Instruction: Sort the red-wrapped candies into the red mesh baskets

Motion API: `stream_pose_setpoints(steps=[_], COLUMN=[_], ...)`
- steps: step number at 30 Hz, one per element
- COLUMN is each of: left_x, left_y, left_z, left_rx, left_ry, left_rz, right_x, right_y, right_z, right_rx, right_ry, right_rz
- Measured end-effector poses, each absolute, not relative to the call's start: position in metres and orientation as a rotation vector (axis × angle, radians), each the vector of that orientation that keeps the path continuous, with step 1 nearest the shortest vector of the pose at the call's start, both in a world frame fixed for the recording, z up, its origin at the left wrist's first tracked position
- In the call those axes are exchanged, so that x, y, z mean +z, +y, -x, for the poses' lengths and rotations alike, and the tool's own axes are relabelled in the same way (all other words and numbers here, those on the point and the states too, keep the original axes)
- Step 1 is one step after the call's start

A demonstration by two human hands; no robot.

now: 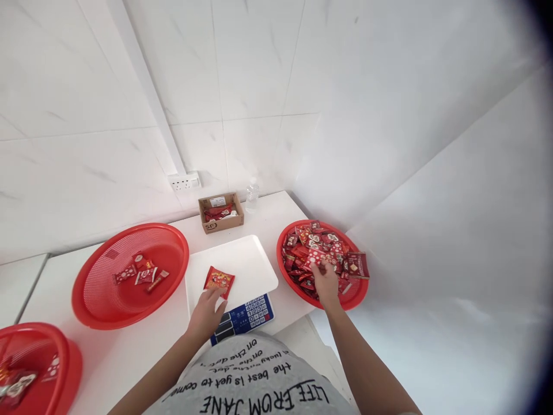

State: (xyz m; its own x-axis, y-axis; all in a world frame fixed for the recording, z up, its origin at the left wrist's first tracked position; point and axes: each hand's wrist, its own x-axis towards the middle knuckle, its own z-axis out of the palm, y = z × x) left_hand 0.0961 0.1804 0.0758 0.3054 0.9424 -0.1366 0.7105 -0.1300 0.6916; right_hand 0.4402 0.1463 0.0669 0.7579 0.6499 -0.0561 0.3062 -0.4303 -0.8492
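Observation:
My left hand [207,312] lies over the near edge of a red and yellow snack packet [219,279], fingers stretched out and the thumb apart. That packet rests flat on the white tray [246,259] of a digital scale. On the right, my right hand [326,283] reaches into a red plastic basket [283,274] heaped with small red packets. Its fingers pinch a red packet with white dots [315,257] at the top of the heap. A larger dark red packet [358,266] overlaps the basket's right rim.
The scale's blue keypad [254,314] faces me. At left, a red basket [101,320] holds several packets; another basket [71,360] is partly in view. Behind the scale stand a cardboard box [222,223] with packets and a clear bottle [252,195]. Walls border the table.

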Motion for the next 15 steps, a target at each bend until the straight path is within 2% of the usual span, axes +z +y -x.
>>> stream_pose_setpoints(steps=[3, 6, 11, 15], left_x=[0.071, 0.066, 0.064, 0.071], left_y=[0.186, 0.196, 0.218, 0.23], left_z=[-0.096, -0.098, -0.104, -0.103], left_rx=[0.323, 0.203, 0.191, 0.227], left_ry=[1.458, 1.463, 1.476, 1.506], left_rz=[-2.149, -2.246, -2.304, -2.306], right_x=[0.07, 0.068, 0.073, 0.07], right_y=[0.159, 0.174, 0.188, 0.187], right_z=[-0.4, -0.36, -0.32, -0.305], right_rx=[0.805, 0.943, 0.688, 0.664], right_ry=[-1.015, -1.242, -1.808, -2.211], right_rz=[1.815, 1.706, 1.785, 1.672])
